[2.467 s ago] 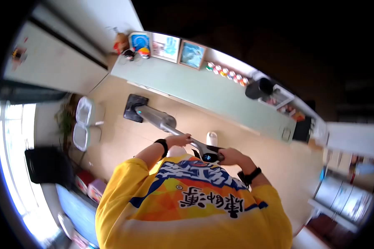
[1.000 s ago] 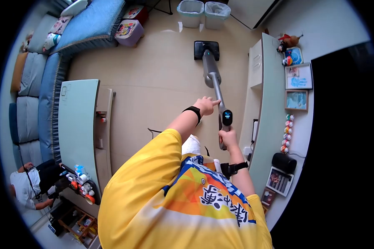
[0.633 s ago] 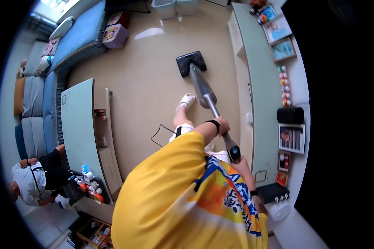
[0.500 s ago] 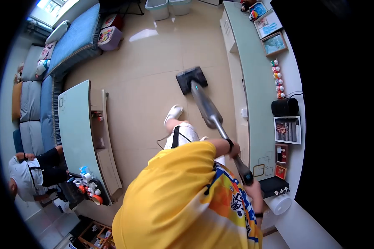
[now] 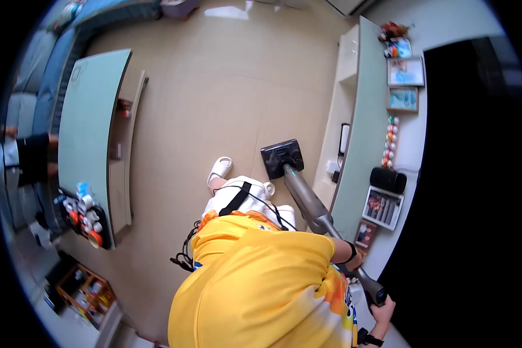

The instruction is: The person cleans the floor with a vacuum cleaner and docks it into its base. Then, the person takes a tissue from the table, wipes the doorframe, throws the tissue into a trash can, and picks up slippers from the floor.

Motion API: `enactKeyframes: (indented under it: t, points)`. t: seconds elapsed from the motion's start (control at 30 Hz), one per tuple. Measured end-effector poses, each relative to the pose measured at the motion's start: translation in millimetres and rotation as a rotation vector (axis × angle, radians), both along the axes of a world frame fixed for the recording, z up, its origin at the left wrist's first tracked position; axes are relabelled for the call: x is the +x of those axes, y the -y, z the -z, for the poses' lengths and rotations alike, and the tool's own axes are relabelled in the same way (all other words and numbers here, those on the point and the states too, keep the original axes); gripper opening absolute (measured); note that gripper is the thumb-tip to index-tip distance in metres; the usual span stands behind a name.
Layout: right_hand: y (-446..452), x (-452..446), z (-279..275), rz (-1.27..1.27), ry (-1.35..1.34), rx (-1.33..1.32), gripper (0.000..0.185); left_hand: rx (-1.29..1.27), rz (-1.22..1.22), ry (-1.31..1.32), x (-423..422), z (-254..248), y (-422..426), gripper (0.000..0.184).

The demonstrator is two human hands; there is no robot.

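A grey stick floor cleaner (image 5: 307, 200) runs diagonally from the floor up to my hands at lower right. Its black floor head (image 5: 282, 158) lies on the tiles, ahead and to the right of my white slippers (image 5: 220, 168). My left hand (image 5: 355, 261), with a black band at the wrist, is closed around the tube below the handle. At the top end, my right hand (image 5: 383, 310) grips the dark handle (image 5: 376, 292); some of its fingers are hidden.
A long pale-green cabinet (image 5: 365, 127) with picture frames (image 5: 405, 72) and a black speaker (image 5: 388, 180) runs along the right. On the left stand a green-topped coffee table (image 5: 93, 116) with a tray of cups (image 5: 87, 217) and a blue sofa (image 5: 49, 75). Another person's legs (image 5: 33, 156) show beyond.
The floor head has come back toward me and slightly right. Both hands have shifted right and down with the cleaner. My view has turned, and more of the wall side shows.
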State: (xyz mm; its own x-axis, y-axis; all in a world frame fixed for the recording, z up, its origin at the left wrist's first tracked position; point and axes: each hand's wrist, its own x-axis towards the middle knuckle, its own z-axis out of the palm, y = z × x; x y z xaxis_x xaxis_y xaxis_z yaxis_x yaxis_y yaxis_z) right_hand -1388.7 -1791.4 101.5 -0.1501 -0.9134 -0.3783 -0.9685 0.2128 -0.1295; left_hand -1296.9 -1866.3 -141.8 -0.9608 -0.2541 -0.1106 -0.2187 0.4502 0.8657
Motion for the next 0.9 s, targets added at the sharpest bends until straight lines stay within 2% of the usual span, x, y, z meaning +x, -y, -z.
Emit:
enactKeyframes:
  t: [0.03,0.07,0.1,0.17,0.3,0.37,0.4,0.43,0.5,0.53,0.57,0.63,0.67,0.7,0.73,0.77,0.8,0.87,0.9]
  points:
    - [12,9,2,-0.063,-0.006,-0.016,0.02,-0.028,-0.069,0.011,3,5,7,0.04]
    - [26,23,2,-0.099,-0.01,-0.04,0.02,0.049,-0.099,0.008,52,-24,29,0.04]
    - [42,38,7,-0.131,-0.003,-0.07,0.02,-0.047,-0.184,-0.002,50,-5,37,0.038]
    - [75,64,16,-0.145,0.012,-0.045,0.024,0.012,-0.33,-0.073,98,-2,63,0.034]
    - [133,160,31,-0.171,0.029,-0.052,0.025,-0.01,-0.507,-0.027,197,11,113,0.027]
    - [147,196,51,-0.247,0.071,-0.09,0.029,-0.04,-0.575,-0.042,253,22,128,0.026]
    - [151,224,60,-0.255,0.136,-0.109,0.026,-0.117,-0.604,-0.079,270,44,134,0.029]
    - [153,250,70,-0.259,0.199,-0.124,0.023,-0.181,-0.662,-0.076,296,53,136,0.025]
    - [148,288,101,-0.237,0.249,-0.042,0.026,-0.155,-0.679,-0.014,348,68,136,0.019]
    - [140,286,135,-0.225,0.153,0.011,0.025,-0.218,-0.71,0.061,369,83,129,0.019]
    - [128,299,169,-0.214,0.266,-0.014,0.023,-0.283,-0.738,0.128,387,98,120,0.019]
    - [99,345,216,-0.059,0.157,0.286,0.028,-0.263,-0.699,0.441,421,118,97,0.018]
    - [83,362,260,-0.045,0.204,0.387,0.03,-0.206,-0.76,0.554,432,142,83,0.019]
    - [68,396,276,-0.109,0.333,0.335,0.031,-0.163,-0.851,0.709,445,161,68,0.022]
    - [55,423,305,-0.12,0.387,0.35,0.03,-0.205,-0.741,0.958,470,148,63,0.024]
    - [46,444,329,-0.119,0.614,0.335,0.028,-0.377,-0.707,1.03,501,136,57,0.019]
    - [49,471,308,-0.157,0.582,0.308,0.029,-0.122,-0.914,0.913,531,117,57,0.016]
    - [66,498,277,-0.199,0.591,0.224,0.03,-0.148,-0.968,0.828,564,105,73,0.014]
    - [68,496,273,-0.201,0.619,0.18,0.03,-0.404,-0.814,0.861,568,107,74,0.014]
